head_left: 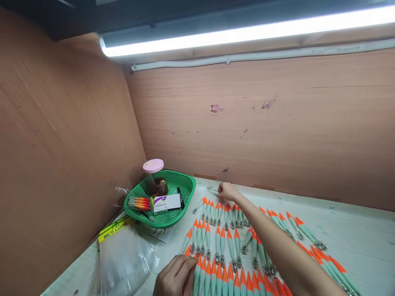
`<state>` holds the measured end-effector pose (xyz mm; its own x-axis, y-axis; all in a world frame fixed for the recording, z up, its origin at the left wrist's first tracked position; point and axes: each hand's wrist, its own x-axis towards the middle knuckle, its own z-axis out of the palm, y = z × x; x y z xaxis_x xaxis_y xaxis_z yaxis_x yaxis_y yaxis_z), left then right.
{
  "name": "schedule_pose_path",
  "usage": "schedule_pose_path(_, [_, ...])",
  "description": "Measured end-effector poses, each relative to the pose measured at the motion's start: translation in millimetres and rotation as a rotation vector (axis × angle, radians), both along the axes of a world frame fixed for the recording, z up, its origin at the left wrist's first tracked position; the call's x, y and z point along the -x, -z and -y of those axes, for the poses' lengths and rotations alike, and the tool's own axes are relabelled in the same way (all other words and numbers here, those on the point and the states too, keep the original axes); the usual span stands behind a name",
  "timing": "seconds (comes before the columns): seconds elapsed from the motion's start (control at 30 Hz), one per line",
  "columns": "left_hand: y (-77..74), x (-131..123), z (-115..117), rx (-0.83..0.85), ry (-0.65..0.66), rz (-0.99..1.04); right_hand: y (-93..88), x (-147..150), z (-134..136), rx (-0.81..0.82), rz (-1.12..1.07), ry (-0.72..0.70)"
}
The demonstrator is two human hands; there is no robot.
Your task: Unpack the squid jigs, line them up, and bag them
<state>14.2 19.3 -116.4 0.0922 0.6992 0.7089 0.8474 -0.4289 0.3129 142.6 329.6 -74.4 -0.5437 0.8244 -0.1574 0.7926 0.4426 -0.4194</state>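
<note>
Rows of orange-and-pale-green lures (230, 245) with metal hook crowns lie on the pale tabletop. At the back of the table my right hand (227, 192) is closed round a lure (212, 189), whose hook crown sticks out to the left; the rest of it is hidden in the fingers. My left hand (175, 276) is at the bottom centre, fingers curled together at the left end of the nearest row, beside an orange tip. What it holds, if anything, is hidden.
On the left, a green basket (190, 193) holds a pink-lidded jar (153, 166), a small white box (168, 202), a black marker and a bundle of orange-red lures. Clear plastic bags (123, 259) lie in front. Wooden panels (262, 123) enclose the back and left.
</note>
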Motion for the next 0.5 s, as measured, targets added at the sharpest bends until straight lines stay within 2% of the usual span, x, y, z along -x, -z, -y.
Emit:
schedule_pose_path(0.13, [3.1,-2,0,0.005,-0.007,0.077,-0.5,-14,-3,0.123,-0.086,-0.028])
schedule_pose_path(0.3, [2.3,-6,-1,-0.008,0.001,0.112,-5.8,-29,1,0.137,-0.199,-0.123])
schedule_pose_path(0.4, [-6.1,-8,2,0.005,-0.001,0.102,-12.8,-24,7,0.095,-0.211,-0.237])
schedule_pose_path(0.5, [-12.3,-9,4,0.014,-0.002,0.099,-15.7,-3,15,0.014,-0.198,-0.355])
